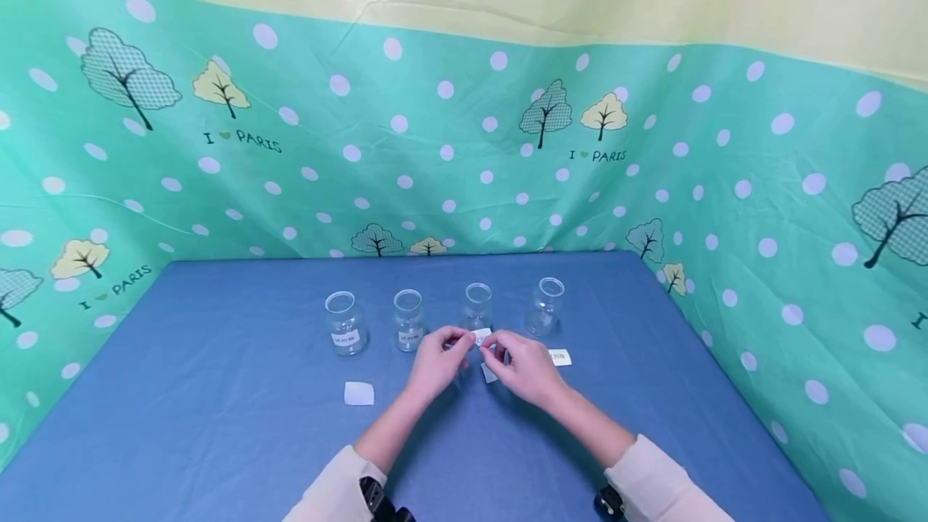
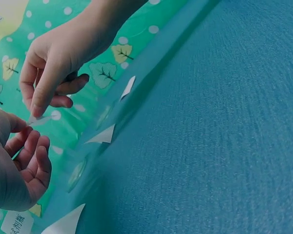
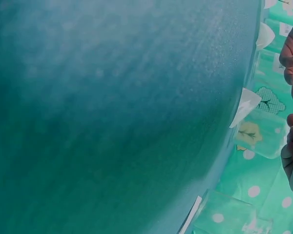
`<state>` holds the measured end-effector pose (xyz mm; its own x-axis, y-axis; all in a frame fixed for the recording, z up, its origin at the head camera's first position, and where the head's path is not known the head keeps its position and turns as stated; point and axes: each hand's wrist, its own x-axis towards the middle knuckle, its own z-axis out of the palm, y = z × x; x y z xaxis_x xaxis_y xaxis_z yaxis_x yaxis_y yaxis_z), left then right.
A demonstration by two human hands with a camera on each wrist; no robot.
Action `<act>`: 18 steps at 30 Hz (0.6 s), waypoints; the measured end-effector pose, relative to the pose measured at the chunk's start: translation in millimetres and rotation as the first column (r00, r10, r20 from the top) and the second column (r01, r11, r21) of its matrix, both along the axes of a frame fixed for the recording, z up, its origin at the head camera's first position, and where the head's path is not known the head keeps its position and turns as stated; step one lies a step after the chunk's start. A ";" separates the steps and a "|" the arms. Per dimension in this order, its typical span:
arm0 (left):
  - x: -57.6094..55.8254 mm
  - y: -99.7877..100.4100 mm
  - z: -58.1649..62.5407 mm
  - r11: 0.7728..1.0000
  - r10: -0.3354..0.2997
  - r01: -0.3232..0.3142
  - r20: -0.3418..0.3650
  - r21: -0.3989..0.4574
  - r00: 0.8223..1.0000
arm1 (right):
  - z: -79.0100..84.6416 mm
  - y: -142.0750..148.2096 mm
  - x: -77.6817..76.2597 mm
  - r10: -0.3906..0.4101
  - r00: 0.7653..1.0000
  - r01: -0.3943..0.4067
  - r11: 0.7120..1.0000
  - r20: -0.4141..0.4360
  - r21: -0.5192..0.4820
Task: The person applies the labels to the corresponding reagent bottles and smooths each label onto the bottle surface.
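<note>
Over the table, my left hand (image 1: 439, 362) and right hand (image 1: 529, 367) meet at a small white printed label (image 1: 481, 336). Each pinches an edge of it between thumb and fingertips. In the left wrist view the label (image 2: 41, 120) appears thin and partly see-through between the two hands. Just behind it stands a clear glass jar (image 1: 478, 304), its lower part hidden. Left of that are two glass jars with labels on their fronts, the outer jar (image 1: 342, 314) and the inner jar (image 1: 409, 316). An unlabelled jar (image 1: 542, 314) stands to the right.
A blank white paper piece (image 1: 358, 393) lies on the blue tablecloth (image 1: 217, 393) at left front. Another white piece (image 1: 489, 374) lies below my hands, partly covered. A printed label (image 1: 561, 358) lies beside my right hand. A green patterned curtain (image 1: 406, 143) hangs behind the table.
</note>
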<state>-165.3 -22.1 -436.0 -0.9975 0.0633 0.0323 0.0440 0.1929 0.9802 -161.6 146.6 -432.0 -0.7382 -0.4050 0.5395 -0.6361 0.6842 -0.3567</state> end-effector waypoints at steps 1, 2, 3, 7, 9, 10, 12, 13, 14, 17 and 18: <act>-0.1 0.3 0.4 1.000 0.002 -0.002 -0.003 -0.002 1.000 | 0.4 -0.2 0.4 -0.001 1.000 0.001 1.000 -0.004 0.001; -0.2 0.5 1.1 1.000 0.005 -0.005 -0.003 -0.003 1.000 | 0.6 -0.3 0.7 -0.002 1.000 0.002 1.000 -0.006 0.003; -0.3 0.8 1.7 1.000 0.012 -0.012 0.002 -0.003 1.000 | 0.8 -0.4 1.0 -0.004 1.000 0.004 1.000 -0.010 0.005; -0.8 1.9 2.4 0.999 0.035 -0.035 -0.001 -0.003 0.999 | -0.3 0.5 2.0 -0.008 1.000 0.008 1.000 -0.009 0.005; -0.9 1.5 2.7 0.999 0.048 -0.048 -0.002 0.000 0.999 | -1.5 1.2 2.3 -0.011 1.000 0.011 1.000 -0.002 0.007; -0.8 1.3 2.7 0.998 0.055 -0.055 0.000 0.002 0.998 | -1.7 1.7 2.5 -0.013 1.000 0.013 1.000 0.003 0.003; -0.5 0.6 3.1 0.998 0.065 -0.065 0.001 0.002 0.998 | -1.4 3.0 3.1 -0.022 1.000 0.022 1.000 0.013 -0.011; -0.3 0.1 3.3 0.998 0.068 -0.068 0.004 0.001 0.998 | -1.3 4.0 3.0 -0.031 0.999 0.031 0.999 0.021 -0.021; 0.0 -0.5 3.1 0.998 0.070 -0.070 0.006 -0.003 0.998 | -0.8 5.0 2.6 -0.040 0.999 0.042 0.998 0.035 -0.037; 0.3 -2.1 2.8 0.998 0.068 -0.067 0.007 -0.014 0.998 | 1.8 7.3 -0.3 -0.076 0.990 0.090 0.989 0.121 -0.118; 0.3 -2.6 2.4 0.998 0.066 -0.065 0.006 -0.019 0.998 | 2.5 7.8 -1.7 -0.088 0.983 0.113 0.983 0.164 -0.146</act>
<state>-165.0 -24.7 -433.5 -0.9997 -0.0016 0.0250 0.0241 0.2136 0.9766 -163.3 154.4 -429.5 -0.8507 -0.2457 0.4646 -0.4952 0.6711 -0.5517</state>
